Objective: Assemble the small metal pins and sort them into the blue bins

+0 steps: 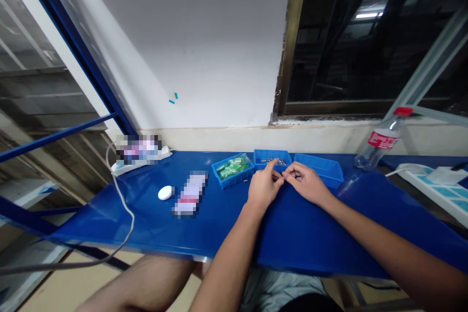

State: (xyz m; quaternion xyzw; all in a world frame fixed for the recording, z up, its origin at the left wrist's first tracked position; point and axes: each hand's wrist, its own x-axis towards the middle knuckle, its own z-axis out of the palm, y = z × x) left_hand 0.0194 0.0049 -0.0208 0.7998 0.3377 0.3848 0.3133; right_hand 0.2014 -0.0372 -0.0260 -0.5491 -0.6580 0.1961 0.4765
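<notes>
My left hand (263, 186) and my right hand (302, 181) meet fingertip to fingertip over the blue table, in front of the middle bin. Thumb and fingers of both are pinched together; whatever they hold is too small to make out. Right behind them, the middle blue bin (272, 154) contains small shiny metal parts (269, 161). To its left, another blue bin (225, 185) holds green pieces in clear plastic (234, 165). A third blue bin (325, 169) stands behind my right hand. One small metal part (245, 181) lies on the table left of my left hand.
A round white case (165, 192) and a blurred-out flat object (190, 195) lie on the left of the table (146, 224). A red-capped plastic bottle (382, 139) stands at the right, near a white power strip (438, 187). A cable (126, 204) crosses the left edge.
</notes>
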